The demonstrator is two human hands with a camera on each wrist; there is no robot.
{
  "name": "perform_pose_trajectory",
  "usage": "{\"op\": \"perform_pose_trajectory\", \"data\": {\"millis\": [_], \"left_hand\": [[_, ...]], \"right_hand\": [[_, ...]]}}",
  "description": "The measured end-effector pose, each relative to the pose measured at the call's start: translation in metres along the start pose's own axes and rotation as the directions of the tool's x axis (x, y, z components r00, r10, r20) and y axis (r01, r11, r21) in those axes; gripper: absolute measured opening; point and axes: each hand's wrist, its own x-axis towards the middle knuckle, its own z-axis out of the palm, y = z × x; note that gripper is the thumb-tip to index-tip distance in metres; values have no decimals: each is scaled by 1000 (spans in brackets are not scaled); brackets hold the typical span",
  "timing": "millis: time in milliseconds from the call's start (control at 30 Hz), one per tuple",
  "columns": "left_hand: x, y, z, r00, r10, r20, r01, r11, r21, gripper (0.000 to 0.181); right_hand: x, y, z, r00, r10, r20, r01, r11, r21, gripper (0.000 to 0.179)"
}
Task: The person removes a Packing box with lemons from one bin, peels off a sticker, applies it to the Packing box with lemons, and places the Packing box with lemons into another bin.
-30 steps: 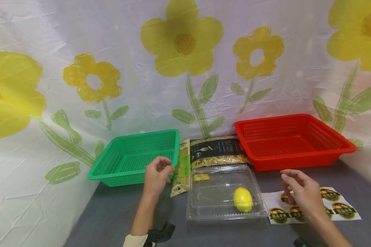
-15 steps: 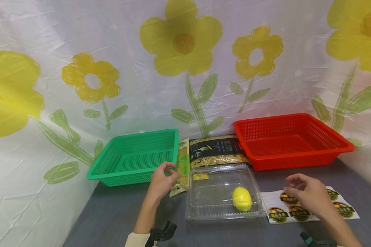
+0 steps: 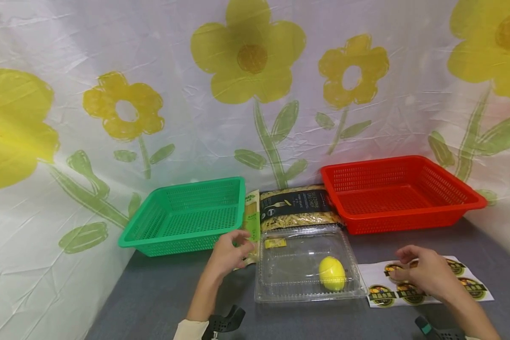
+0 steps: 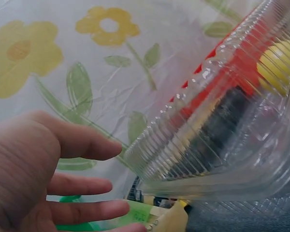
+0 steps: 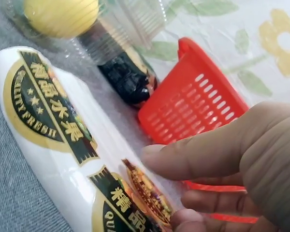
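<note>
My left hand, fingers spread and slightly bent, hovers just left of a clear plastic container and overlaps a yellow-green packet. From the left wrist, that hand has its thumb and fingers apart near the container's ridged edge, with nothing between them. A yellow lemon is inside the container at the right. Over a white sheet of round stickers is my right hand. In the right wrist view its thumb and loosely bent fingers lie close to a sticker, apart from each other.
Behind the container lies a bag of pasta with a dark label. A green plastic basket stands at the left back, and a red one at the right back. A flower-printed curtain hangs behind the grey table.
The left hand has moved down and to the right, closer to the container. The right hand has shifted slightly right and down over the sticker sheet. The container and lemon have stayed put.
</note>
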Motion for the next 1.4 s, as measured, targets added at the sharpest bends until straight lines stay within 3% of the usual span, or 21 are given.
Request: {"op": "perform_pose_trajectory", "data": {"millis": [200,567,700,933,1167,1400], "left_hand": [[1,-6,4,996,-12,86,20,996,-90,54],[7,-11,7,988,-21,154,55,975,-217,61],[8,-13,9,984,-42,175,86,965,-248,62],[9,-15,11,979,-65,193,124,942,-312,61],[8,-13,13,982,-51,182,109,941,-320,56],[6,-15,14,980,-56,191,118,935,-334,53]], "right_hand": [[3,5,6,999,20,36,-19,1000,-7,59],[4,7,11,998,60,30,-59,998,-22,57],[4,5,10,999,39,11,-39,999,-27,56],[4,5,10,1000,16,-3,-16,999,-45,51],[4,7,10,999,-10,-37,8,999,-45,46],[-2,12,14,995,-61,-75,58,997,-50,19]]}}
